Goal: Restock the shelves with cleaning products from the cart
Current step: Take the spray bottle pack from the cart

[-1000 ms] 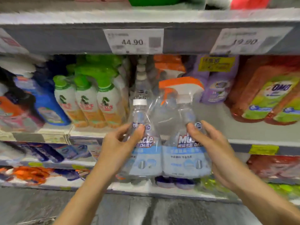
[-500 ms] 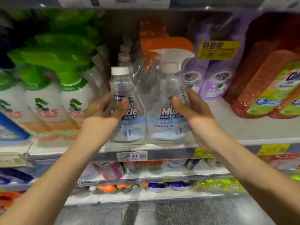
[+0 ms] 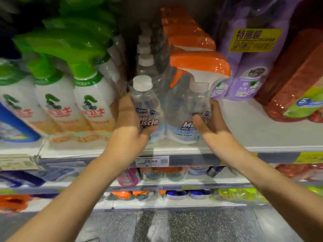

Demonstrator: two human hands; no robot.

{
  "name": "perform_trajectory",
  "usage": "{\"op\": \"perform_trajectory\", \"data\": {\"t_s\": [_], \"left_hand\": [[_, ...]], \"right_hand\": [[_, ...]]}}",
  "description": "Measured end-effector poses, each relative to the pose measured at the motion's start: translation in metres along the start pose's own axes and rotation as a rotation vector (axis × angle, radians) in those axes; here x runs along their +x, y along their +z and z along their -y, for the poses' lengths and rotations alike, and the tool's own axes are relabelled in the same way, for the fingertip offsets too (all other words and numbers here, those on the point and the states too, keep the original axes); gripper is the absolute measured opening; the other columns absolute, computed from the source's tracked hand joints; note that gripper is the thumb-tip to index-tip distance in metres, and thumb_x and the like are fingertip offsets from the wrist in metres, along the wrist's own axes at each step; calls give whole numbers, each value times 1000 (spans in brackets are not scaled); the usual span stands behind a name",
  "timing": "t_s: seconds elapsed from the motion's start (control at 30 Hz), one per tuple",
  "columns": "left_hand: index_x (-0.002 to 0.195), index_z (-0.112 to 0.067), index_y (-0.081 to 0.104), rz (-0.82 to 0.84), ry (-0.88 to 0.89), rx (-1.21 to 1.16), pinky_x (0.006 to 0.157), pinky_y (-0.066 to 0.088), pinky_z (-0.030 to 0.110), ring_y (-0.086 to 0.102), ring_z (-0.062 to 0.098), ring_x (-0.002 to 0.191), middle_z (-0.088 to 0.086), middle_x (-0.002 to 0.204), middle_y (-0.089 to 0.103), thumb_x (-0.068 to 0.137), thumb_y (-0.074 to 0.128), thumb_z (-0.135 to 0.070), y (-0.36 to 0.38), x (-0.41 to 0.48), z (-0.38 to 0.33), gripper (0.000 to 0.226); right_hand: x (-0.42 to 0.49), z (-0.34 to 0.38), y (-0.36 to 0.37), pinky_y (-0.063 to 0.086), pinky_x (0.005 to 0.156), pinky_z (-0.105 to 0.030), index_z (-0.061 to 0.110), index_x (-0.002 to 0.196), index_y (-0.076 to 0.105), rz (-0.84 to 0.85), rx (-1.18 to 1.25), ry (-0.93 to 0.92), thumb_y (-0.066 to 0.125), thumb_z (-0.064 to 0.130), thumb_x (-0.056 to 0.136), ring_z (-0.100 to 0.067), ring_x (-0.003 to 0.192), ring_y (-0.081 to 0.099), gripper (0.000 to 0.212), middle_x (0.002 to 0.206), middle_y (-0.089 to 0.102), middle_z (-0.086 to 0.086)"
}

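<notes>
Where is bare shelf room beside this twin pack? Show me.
Free: the bare shelf right of the twin pack, in front of the purple pouches, up to the red pouches. Crowded: green-capped bottles close on its left.

Retail shop, cleaning-products aisle. Tiered white shelves (image 3: pixel 262 137) carry identical goods in rows running near to far: green-capped spray bottles (image 3: pixel 90 102) on the left, orange-capped sprayers (image 3: pixel 199 63) in the middle, purple refill pouches (image 3: pixel 248 79) on the right. A printed price tag (image 3: pixel 152 161) reading 27.90 sits on the shelf edge, with a yellow label (image 3: pixel 309 158) further right. More stock fills the lower shelves (image 3: pixel 227 181) above a speckled floor (image 3: pixel 192 226).
</notes>
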State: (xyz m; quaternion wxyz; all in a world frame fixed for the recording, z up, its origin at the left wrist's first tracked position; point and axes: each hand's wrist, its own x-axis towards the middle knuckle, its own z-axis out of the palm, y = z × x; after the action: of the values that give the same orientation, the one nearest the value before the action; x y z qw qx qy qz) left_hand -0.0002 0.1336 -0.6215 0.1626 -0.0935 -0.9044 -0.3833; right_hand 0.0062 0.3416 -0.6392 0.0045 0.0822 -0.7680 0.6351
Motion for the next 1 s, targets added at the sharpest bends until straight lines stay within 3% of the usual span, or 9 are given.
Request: {"op": "perform_trajectory", "data": {"t_s": [0.1,0.17,0.27,0.37,0.53,0.77,0.83,0.93,1.0], "left_hand": [[131,19,30,45,14,210,94,29,21,47,45,116,35,126,43,75,78,-4,4,-4,-1,78],[130,23,30,47,9,252,96,29,24,45,49,118,38,125,42,76,77,-4,5,-3,-3,76],[133,14,29,40,-55,189,91,21,6,46,36,117,26,124,43,78,74,-1,9,7,-3,73],[139,5,20,74,-148,105,89,26,13,41,23,120,16,139,30,81,72,-5,14,18,-4,78],[145,3,9,42,-115,139,106,11,11,17,24,144,15,155,-1,77,75,-7,16,28,-7,95],[146,1,9,20,-128,136,112,25,27,25,27,142,12,156,2,79,74,-7,18,28,-8,93],[146,2,8,11,-126,139,114,22,24,22,25,142,13,155,3,79,74,-7,19,28,-9,94],[146,3,8,0,-114,137,110,12,13,17,22,144,14,155,3,77,76,-6,18,29,-10,97],[147,1,5,-2,-116,173,112,6,12,8,21,146,16,156,0,77,77,-16,17,28,-12,101]], "right_hand": [[-2,-1,-6,39,87,-2,39,119,28,67,-166,3,68,14,86,12,110,51,58,125,49,13],[1,-1,-7,41,96,-10,35,122,25,56,-207,0,71,8,83,-5,118,50,66,131,46,-1],[9,-3,-8,39,108,-39,31,128,22,30,-240,9,74,11,81,-22,124,47,73,135,43,-10],[18,-5,-11,37,108,-49,25,133,24,35,-290,-2,76,17,80,-27,127,44,75,136,43,-10],[32,-10,-15,34,109,-52,11,142,22,5,-367,-26,75,21,80,-29,128,41,83,138,40,-12],[38,-12,-17,35,107,-53,16,141,23,12,-373,-47,71,35,76,-30,128,40,83,136,39,-13],[39,-13,-18,35,107,-53,14,141,24,10,-367,-41,74,30,77,-32,128,39,82,135,40,-14],[37,-16,-16,34,106,-39,14,142,27,-51,-413,-45,78,22,78,-27,126,37,83,131,38,-7],[34,-13,-12,36,105,-42,13,140,31,-111,-428,-19,80,21,76,-27,124,36,81,128,38,-9]]}}
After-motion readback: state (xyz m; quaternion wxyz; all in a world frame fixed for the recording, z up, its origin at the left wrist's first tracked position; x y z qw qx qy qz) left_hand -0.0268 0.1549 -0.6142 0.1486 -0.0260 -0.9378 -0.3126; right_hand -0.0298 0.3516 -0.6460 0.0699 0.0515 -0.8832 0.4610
